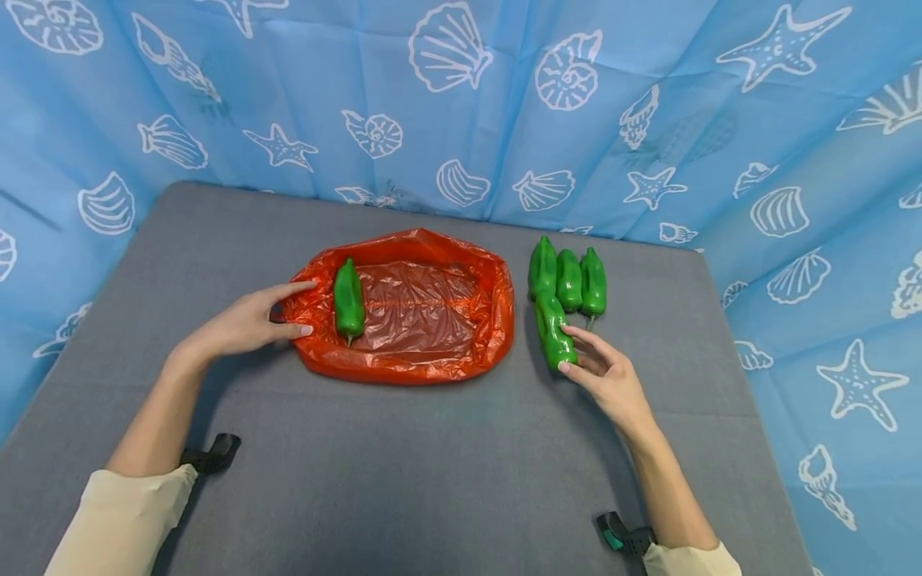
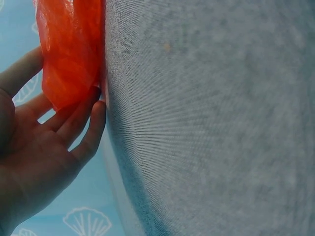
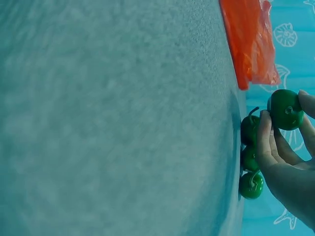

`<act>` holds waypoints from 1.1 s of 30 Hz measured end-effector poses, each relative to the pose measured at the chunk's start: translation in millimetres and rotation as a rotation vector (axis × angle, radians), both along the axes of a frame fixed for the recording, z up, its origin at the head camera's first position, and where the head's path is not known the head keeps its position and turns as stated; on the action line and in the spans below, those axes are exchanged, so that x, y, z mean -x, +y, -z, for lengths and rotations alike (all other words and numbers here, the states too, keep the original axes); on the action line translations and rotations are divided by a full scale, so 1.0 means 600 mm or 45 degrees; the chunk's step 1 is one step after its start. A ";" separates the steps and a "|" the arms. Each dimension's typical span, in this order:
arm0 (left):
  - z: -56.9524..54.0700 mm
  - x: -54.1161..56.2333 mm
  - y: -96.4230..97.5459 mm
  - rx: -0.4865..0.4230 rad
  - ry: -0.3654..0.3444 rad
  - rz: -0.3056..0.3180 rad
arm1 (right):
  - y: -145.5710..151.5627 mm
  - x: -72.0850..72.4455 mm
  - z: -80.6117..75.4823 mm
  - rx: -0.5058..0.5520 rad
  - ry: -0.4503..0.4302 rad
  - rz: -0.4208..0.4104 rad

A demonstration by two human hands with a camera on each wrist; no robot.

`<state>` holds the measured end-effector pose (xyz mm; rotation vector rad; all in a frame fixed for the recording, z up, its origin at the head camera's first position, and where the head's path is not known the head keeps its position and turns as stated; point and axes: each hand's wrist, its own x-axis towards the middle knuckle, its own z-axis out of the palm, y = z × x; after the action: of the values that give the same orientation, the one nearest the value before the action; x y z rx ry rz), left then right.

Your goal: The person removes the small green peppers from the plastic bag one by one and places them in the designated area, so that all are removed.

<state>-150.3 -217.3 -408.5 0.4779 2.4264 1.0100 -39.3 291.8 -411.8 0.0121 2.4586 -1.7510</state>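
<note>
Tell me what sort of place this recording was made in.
Probably a makeshift filming booth, though the room beyond is hidden: a blue shell-print curtain hangs behind and beside a grey table, and the person wears black wrist devices.

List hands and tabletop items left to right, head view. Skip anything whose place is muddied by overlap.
Left hand → long green pepper inside the red plastic bag → left pepper of the row of three → middle pepper → right pepper.
</note>
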 end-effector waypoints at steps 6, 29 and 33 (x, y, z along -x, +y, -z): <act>0.001 0.001 0.000 0.010 -0.007 0.001 | 0.009 -0.003 0.006 -0.036 -0.034 0.038; 0.000 0.001 -0.001 0.011 -0.008 -0.008 | 0.001 0.002 0.019 -0.111 -0.083 0.082; 0.001 0.001 -0.001 0.013 -0.002 -0.005 | -0.002 0.004 0.022 -0.095 -0.096 0.086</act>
<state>-151.2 -217.6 -408.8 0.4692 2.4307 0.9991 -41.7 290.7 -425.0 0.1672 2.4956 -1.6505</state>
